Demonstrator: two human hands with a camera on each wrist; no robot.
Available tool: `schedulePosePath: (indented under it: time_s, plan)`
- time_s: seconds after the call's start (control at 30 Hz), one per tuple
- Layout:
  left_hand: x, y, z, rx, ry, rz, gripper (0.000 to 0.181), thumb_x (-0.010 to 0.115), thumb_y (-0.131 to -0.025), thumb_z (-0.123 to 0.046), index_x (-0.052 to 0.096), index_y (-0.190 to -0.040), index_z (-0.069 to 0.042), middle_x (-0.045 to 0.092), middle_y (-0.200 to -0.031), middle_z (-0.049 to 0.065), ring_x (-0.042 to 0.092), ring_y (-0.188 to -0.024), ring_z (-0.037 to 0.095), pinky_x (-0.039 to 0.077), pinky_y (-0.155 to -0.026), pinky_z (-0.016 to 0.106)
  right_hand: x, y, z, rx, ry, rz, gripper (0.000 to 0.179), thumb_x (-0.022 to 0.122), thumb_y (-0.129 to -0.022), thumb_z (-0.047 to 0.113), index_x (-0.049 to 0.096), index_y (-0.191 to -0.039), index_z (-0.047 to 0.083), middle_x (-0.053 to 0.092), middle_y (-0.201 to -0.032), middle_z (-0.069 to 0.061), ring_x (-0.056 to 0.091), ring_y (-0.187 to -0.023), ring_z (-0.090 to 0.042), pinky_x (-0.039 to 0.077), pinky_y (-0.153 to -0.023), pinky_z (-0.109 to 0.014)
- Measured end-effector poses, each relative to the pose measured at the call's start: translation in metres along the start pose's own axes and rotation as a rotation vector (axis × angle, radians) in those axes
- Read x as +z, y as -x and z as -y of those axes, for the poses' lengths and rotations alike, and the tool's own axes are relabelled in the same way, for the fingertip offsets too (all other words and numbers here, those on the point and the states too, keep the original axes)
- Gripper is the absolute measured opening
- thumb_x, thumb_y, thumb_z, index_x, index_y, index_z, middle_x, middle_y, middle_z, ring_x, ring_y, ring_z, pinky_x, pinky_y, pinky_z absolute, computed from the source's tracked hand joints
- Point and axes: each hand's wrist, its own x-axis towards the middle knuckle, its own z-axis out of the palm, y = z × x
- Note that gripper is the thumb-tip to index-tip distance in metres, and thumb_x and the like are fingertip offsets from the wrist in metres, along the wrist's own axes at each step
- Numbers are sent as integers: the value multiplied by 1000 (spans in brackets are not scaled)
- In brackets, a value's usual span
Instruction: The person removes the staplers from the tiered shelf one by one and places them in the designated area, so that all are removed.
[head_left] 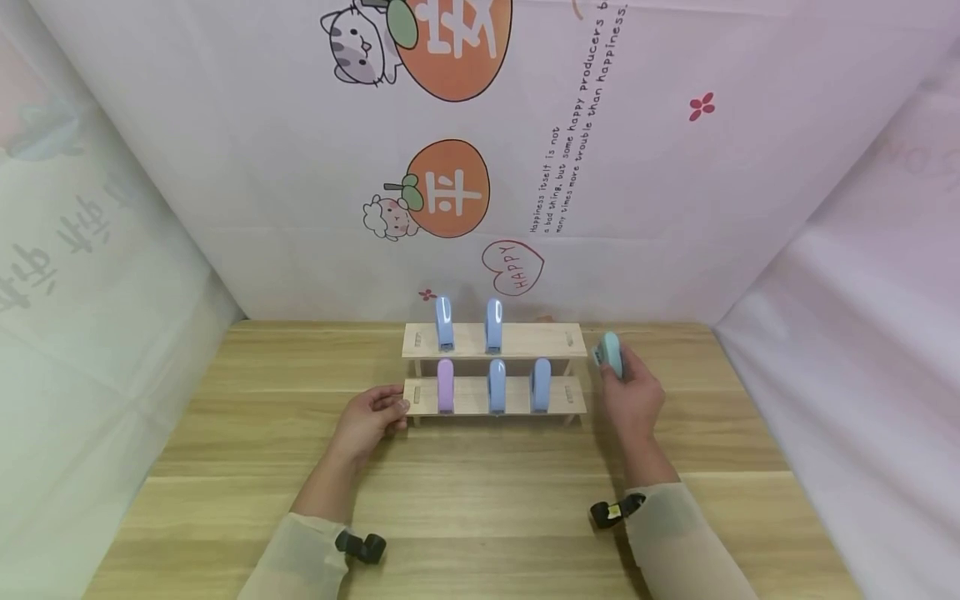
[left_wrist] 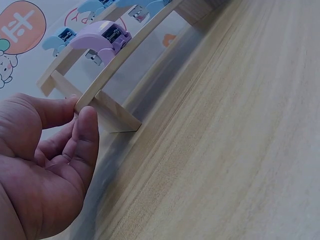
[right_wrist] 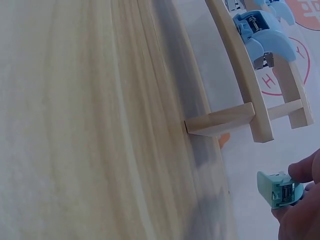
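A two-tier wooden rack (head_left: 468, 397) stands on the table near the back wall. My left hand (head_left: 372, 421) pinches the left end of its lower board between thumb and finger, also plain in the left wrist view. A mint-green stapler (head_left: 611, 353) is in the grip of my right hand (head_left: 634, 395), beside the rack's right end and apart from it. On the lower tier, a purple stapler (head_left: 446, 386) stands left of two blue staplers (head_left: 497, 386). Two more blue staplers (head_left: 444, 322) stand on the upper tier, leaving its right part bare.
The wood-grain table (head_left: 487, 508) stretches in front of the rack and to both sides. A printed white cloth (head_left: 622, 208) rises directly behind it. White cloth walls (head_left: 847, 333) flank the table. Each sleeve carries a small black camera (head_left: 363, 547).
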Motion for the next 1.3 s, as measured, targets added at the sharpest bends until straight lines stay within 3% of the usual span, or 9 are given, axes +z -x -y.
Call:
schedulePosePath:
  time_s: [0.27,0.53,0.87,1.3]
  plan:
    - [1,0,-1,10,3,-16,42,72,-96,-1,60,-136,2,63,-113,14,66,-90,21,64,-80,29,-4,1,-1,69,10,54,48,70,-97,13,60,-143,5,59,-143,-18,55,-135,-34,47,-113,-48]
    - [1,1,1,6,13,-14,43,72,-96,0,59,-137,5,64,-112,14,66,-89,20,64,-80,28,-5,2,-5,201,-90,110,52,68,-99,14,55,-149,10,54,-150,-16,50,-140,-30,42,-118,-45]
    - [1,2,0,12,13,-12,43,72,-97,-1,58,-137,6,63,-113,14,66,-89,19,64,-80,27,-7,3,-8,235,-82,153,54,67,-100,17,51,-151,11,49,-155,-13,45,-144,-28,39,-120,-44]
    - [1,2,0,12,18,-11,44,72,-96,-1,58,-137,7,64,-114,15,66,-89,20,64,-79,28,-7,5,-14,329,-152,185,59,70,-98,17,49,-154,16,48,-157,-11,44,-146,-26,37,-122,-42]
